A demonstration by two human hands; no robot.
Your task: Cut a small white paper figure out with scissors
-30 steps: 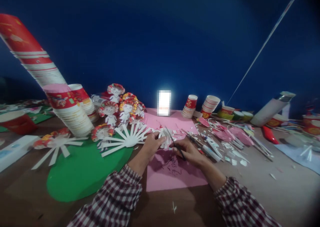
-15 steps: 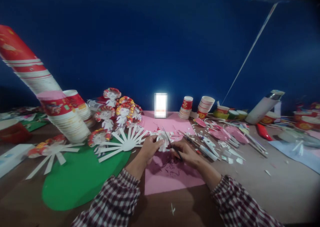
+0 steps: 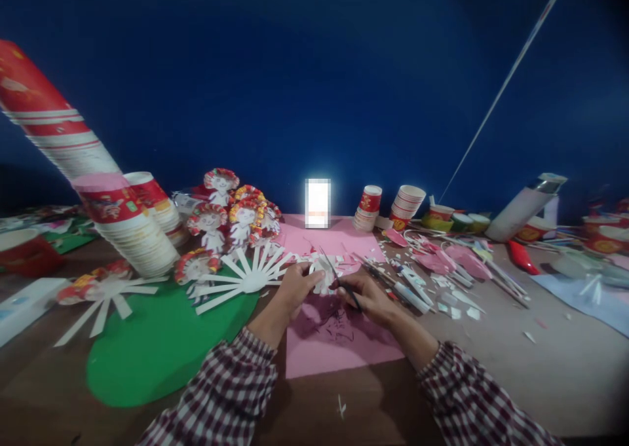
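Observation:
My left hand [image 3: 297, 287] pinches a small white paper cutout [image 3: 324, 279] above the pink sheet. Closed round the handles of dark scissors [image 3: 350, 295] is my right hand [image 3: 369, 298]. The scissor blades point up and to the left, right beside the cutout; whether they touch it I cannot tell. Beneath both hands the pink paper [image 3: 314, 357] bears dark handwriting. White scraps lie on the paper and table just beyond my fingers.
A green sheet [image 3: 142, 361] with a white paper fan shape [image 3: 253, 281] lies left, near decorated paper figures [image 3: 244, 215]. Stacked paper cups [image 3: 128, 230] lean at far left; more cups [image 3: 369, 207] stand behind. Pens [image 3: 410, 297], scraps and a white bottle [image 3: 523, 207] are right.
The view has shifted slightly, so the whole table sits a little higher and further right. Both hands keep nearly the same pose, with cutout and scissors still held.

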